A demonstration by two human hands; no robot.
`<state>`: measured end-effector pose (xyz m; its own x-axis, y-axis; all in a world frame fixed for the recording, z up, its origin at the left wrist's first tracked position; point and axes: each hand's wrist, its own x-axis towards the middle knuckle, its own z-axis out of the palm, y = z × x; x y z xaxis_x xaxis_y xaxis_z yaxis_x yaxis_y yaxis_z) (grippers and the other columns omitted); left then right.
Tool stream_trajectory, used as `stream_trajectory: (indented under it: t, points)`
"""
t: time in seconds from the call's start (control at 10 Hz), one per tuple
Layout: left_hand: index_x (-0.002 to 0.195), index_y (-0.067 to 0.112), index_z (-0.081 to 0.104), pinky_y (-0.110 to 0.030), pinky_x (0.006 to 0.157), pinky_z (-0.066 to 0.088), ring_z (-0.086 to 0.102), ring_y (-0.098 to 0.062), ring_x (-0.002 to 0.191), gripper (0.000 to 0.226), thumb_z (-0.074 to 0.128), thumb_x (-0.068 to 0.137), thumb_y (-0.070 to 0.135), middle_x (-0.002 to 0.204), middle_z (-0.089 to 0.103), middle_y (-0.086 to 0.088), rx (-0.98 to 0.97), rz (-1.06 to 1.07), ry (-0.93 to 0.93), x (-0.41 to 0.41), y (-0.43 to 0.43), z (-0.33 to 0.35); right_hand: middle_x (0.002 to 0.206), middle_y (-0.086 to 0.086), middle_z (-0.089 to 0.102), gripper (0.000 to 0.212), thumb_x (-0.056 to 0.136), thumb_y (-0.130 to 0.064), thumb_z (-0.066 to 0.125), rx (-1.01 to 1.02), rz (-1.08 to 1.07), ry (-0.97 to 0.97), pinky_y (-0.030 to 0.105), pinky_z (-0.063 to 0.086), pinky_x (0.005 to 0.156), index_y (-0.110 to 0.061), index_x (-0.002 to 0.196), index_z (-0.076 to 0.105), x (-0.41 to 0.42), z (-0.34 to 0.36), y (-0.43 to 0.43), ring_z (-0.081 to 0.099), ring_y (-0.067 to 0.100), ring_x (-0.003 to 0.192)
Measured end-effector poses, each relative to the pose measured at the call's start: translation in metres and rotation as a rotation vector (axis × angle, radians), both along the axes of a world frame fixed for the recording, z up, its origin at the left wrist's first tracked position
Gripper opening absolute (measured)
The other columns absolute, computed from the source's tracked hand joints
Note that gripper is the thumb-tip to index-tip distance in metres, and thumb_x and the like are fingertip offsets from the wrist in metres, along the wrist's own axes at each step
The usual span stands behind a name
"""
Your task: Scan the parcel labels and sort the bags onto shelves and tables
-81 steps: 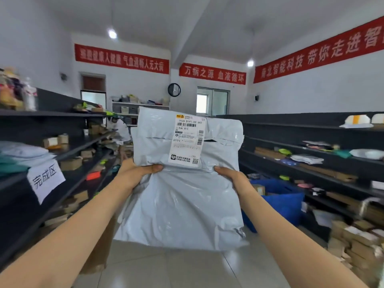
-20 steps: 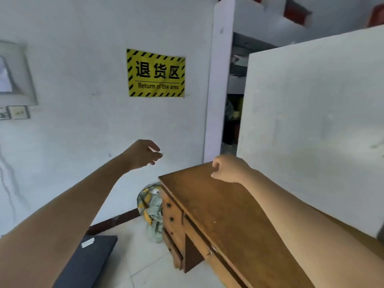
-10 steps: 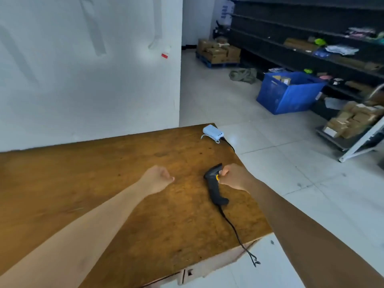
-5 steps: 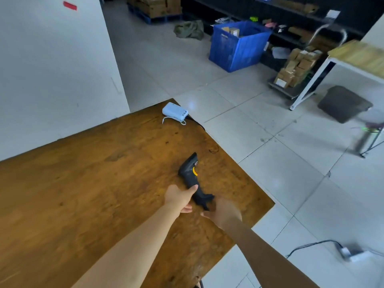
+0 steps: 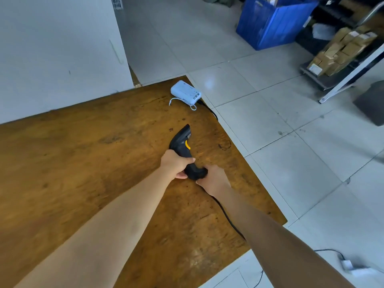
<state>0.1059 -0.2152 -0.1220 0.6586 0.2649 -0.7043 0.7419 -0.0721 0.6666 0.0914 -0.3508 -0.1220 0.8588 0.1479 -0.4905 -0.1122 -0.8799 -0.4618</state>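
Note:
A black handheld barcode scanner point(image 5: 181, 140) with a yellow trigger lies on the brown wooden table point(image 5: 83, 159), near its right edge. My left hand point(image 5: 175, 165) is wrapped around the scanner's handle. My right hand point(image 5: 212, 179) grips the base of the handle, where the black cable point(image 5: 227, 218) leaves it and runs back along the table under my right forearm. No parcel bag is in view.
A small white device point(image 5: 185, 92) with a white cord sits at the table's far corner. On the tiled floor stand a blue crate point(image 5: 270, 23), stacked cardboard boxes point(image 5: 340, 50) by a white metal leg point(image 5: 353, 69), and a power strip point(image 5: 357, 269). A white wall point(image 5: 58, 48) rises at left.
My left hand has closed fully around the scanner's handle and my right hand has taken hold of its base. The view has tilted further down over the table.

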Motion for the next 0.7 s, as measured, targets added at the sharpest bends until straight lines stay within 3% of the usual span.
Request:
stream_trajectory:
  t: [0.1,0.3,0.4,0.5,0.7]
  points:
    - [0.117,0.000,0.052,-0.032,0.044,0.057,0.068,-0.030,0.068,0.057,0.081,0.073,0.022,0.093,0.063,-0.020,0.006,-0.016,-0.021,0.020,0.014,0.007,0.086,0.007,0.060,0.016,0.077,-0.016,0.069,0.072,-0.017,-0.008,0.026,0.037,0.058,-0.010,0.086,0.057,0.022,0.003,0.010,0.057,0.022,0.080]
    - [0.116,-0.002,0.052,-0.030,0.041,0.056,0.066,-0.027,0.063,0.056,0.080,0.075,0.021,0.078,0.060,-0.016,0.022,-0.015,-0.048,0.051,0.032,0.012,0.089,0.008,0.061,0.026,0.078,-0.015,0.070,0.109,-0.016,-0.043,0.025,0.041,0.058,-0.005,0.101,0.063,0.052,0.010,0.026,0.058,0.022,0.080]
    - [0.112,-0.004,0.055,-0.033,0.049,0.059,0.068,-0.027,0.062,0.053,0.079,0.075,0.025,0.075,0.063,-0.018,0.051,-0.049,-0.053,0.053,0.032,0.004,0.100,0.010,0.065,0.033,0.079,-0.015,0.070,0.067,-0.014,-0.042,0.026,0.047,0.064,-0.006,0.109,0.061,0.057,0.000,0.027,0.063,0.025,0.088]
    - [0.105,-0.005,0.058,-0.035,0.058,0.060,0.069,-0.026,0.063,0.049,0.077,0.077,0.030,0.069,0.063,-0.016,0.109,-0.077,-0.063,0.048,0.030,-0.001,0.109,0.010,0.066,0.036,0.080,-0.016,0.069,0.004,0.034,-0.056,0.034,0.054,0.080,-0.009,0.114,0.058,0.054,-0.009,0.025,0.064,0.027,0.098]
    - [0.106,-0.004,0.061,-0.031,0.050,0.057,0.066,-0.019,0.062,0.054,0.072,0.078,0.041,0.081,0.065,-0.015,0.198,-0.061,-0.084,0.033,0.033,0.004,0.112,0.006,0.063,0.040,0.083,-0.026,0.069,-0.057,0.145,-0.023,0.035,0.054,0.085,-0.014,0.118,0.054,0.058,0.002,0.021,0.062,0.024,0.101]
